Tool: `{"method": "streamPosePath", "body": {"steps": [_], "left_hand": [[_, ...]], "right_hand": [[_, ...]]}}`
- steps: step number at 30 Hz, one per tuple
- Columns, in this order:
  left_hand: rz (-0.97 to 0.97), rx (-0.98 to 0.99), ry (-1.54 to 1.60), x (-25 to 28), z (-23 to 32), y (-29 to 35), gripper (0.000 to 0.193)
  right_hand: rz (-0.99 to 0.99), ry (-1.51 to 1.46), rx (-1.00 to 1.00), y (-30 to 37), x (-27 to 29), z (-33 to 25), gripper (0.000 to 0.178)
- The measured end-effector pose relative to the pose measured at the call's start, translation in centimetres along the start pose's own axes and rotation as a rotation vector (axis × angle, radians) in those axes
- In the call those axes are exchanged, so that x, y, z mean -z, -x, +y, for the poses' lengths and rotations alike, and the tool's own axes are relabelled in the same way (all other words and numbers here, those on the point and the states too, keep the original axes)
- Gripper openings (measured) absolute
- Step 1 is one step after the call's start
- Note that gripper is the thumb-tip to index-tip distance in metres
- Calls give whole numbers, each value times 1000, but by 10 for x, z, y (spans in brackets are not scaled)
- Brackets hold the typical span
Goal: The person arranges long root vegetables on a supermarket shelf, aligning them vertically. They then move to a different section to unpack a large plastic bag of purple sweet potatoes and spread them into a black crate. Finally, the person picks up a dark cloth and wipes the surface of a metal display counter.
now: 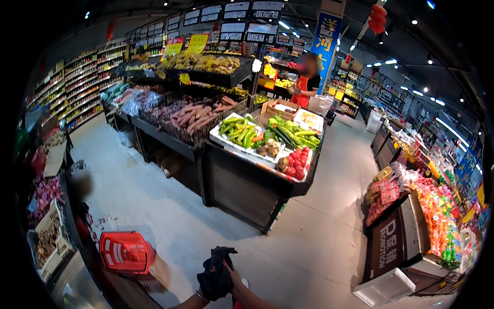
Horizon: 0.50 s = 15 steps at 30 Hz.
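Observation:
At the lower middle, my two hands are together in front of me. A crumpled black glove covers my left hand, with a thin band showing at that wrist. My bare right hand presses against the glove's right side, its fingers closed on the black material. Loose dark folds stick up above both hands. Inside the glove, the shape of my left fingers is hidden.
A red shopping basket sits on the floor to the left. Ahead stands a dark produce stand with peppers and red vegetables. A promotion display and a white tray are at right. Further back is a person in a red apron.

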State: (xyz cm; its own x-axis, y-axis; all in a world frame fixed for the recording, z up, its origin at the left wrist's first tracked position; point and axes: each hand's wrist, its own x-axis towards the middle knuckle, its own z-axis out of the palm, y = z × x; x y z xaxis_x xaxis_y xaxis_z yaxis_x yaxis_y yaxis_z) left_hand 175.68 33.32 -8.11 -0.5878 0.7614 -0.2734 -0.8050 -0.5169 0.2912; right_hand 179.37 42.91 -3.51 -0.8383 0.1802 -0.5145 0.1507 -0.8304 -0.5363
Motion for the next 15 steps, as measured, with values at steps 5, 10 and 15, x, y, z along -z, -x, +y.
{"method": "streamPosePath", "body": {"steps": [5,10,15], "left_hand": [[110,-444,-843,11,32,-97,60],[337,-584,-1627,-55,106,-109,41],[593,-535,-974,-16,170,-115,32]], "right_hand": [[-1,156,51,-111,-2,-37,49],[88,958,343,-181,-14,-71,40],[121,1016,466,-255,-38,-66,34]]}}
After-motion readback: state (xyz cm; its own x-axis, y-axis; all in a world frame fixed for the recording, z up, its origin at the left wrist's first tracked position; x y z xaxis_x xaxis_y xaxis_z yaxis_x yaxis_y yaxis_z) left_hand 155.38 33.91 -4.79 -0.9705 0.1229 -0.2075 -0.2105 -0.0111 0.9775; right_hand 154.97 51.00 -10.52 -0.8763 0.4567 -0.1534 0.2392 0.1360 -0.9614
